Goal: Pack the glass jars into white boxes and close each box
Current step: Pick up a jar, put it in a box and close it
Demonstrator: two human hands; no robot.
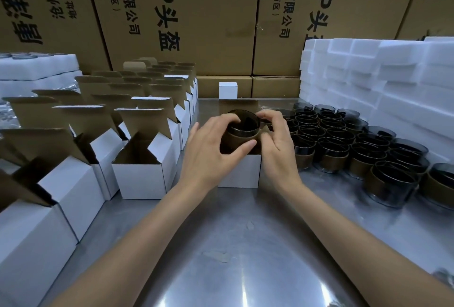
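Note:
A dark glass jar (243, 127) with a brown paper band sits partly down in an open white box (239, 171) at the table's middle. My left hand (211, 147) grips the jar from the left, thumb on the band and fingers over the rim. My right hand (275, 142) holds it from the right, fingertips on the far rim. The box's brown lid flap (238, 104) stands up behind the jar. Several more banded jars (344, 142) crowd the table on the right.
Rows of open white boxes (145, 157) with raised flaps fill the left side. One shut white box (228, 90) stands at the back. White foam trays (383, 80) are stacked at the right and far left (39, 68). Large brown cartons (181, 17) wall the back. The steel table (233, 245) lies below.

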